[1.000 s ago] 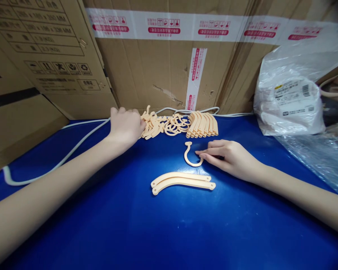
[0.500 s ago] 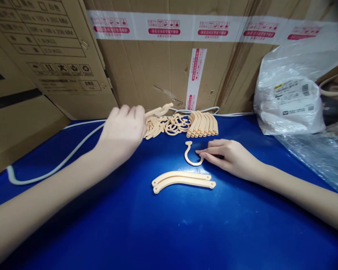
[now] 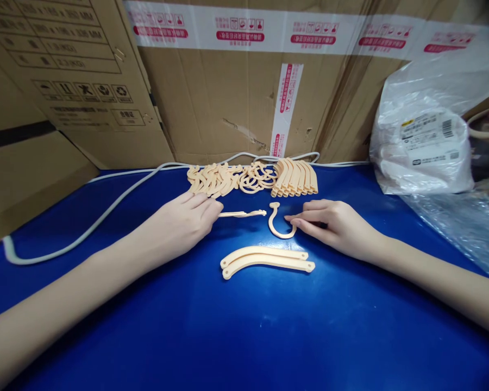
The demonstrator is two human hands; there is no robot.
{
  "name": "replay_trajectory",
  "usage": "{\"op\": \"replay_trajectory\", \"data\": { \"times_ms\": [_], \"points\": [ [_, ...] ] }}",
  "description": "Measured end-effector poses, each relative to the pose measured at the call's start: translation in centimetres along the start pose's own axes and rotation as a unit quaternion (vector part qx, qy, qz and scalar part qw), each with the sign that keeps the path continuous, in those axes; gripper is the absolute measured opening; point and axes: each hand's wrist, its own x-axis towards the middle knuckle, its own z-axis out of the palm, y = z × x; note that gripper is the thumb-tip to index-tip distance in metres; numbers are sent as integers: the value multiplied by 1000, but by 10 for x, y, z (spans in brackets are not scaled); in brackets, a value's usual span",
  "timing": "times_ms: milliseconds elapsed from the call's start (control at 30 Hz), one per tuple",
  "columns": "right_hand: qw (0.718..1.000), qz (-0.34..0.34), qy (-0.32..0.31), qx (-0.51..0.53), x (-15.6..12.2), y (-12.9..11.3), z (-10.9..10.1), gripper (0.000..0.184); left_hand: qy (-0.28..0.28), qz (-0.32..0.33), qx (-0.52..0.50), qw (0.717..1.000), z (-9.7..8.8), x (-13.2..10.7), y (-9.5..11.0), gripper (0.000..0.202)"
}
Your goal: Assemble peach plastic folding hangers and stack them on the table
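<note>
My left hand (image 3: 185, 221) pinches one end of a thin peach plastic piece (image 3: 244, 214), held low over the blue table (image 3: 244, 326) and pointing right. My right hand (image 3: 334, 225) rests on the table with its fingertips together on the end of a peach plastic hook (image 3: 277, 224). Two long curved peach strips (image 3: 267, 260) lie side by side just in front of both hands. At the back, by the cartons, lies a row of peach parts: a loose heap (image 3: 212, 179), several rings (image 3: 258, 176) and a stacked set of curved pieces (image 3: 295, 176).
Taped cardboard cartons (image 3: 244, 92) wall off the back and left. A white cable (image 3: 106, 203) runs along the table's back edge. A labelled plastic bag (image 3: 424, 146) and clear plastic sheeting (image 3: 464, 228) sit at the right.
My left hand has taken one thin piece from the heap at the back and brought it down towards the hook. My right hand has stayed on the hook.
</note>
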Motion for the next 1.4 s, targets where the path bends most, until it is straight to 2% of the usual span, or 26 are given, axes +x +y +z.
{"op": "replay_trajectory", "data": {
  "times_ms": [200, 500, 700, 833, 933, 1033, 1133, 1233, 1400],
  "points": [
    [1000, -8, 11, 6, 1, 1, 2, 41, 55, 32, 0, 998, 3, -7, 1, 39],
    [999, -4, 14, 29, 5, -3, -1, 35, 8, -6, -64, 998, 7, -11, 0, 39],
    [999, 0, 12, 44, 5, 1, 2, 35, 29, 0, -40, 999, 3, -9, -2, 33],
    [999, -19, 43, -8, 3, 0, 4, 29, 51, -1, -41, 998, -1, -9, 0, 32],
    [992, -47, 89, -70, 5, -12, 2, 24, 52, -3, -41, 998, -1, -9, 2, 32],
    [989, -66, 113, -72, 12, -32, -1, 22, 48, -9, -45, 998, 2, -9, 4, 31],
    [989, -65, 122, -55, 24, -44, 1, 29, 48, -12, -53, 997, 4, -10, 5, 32],
    [984, -90, 124, -92, 40, -44, 10, 32, 44, -18, -63, 997, 5, -11, 4, 33],
    [974, -146, 132, -112, 58, -32, 23, 13, 44, -24, -66, 997, 3, -14, 5, 40]
  ]
}}
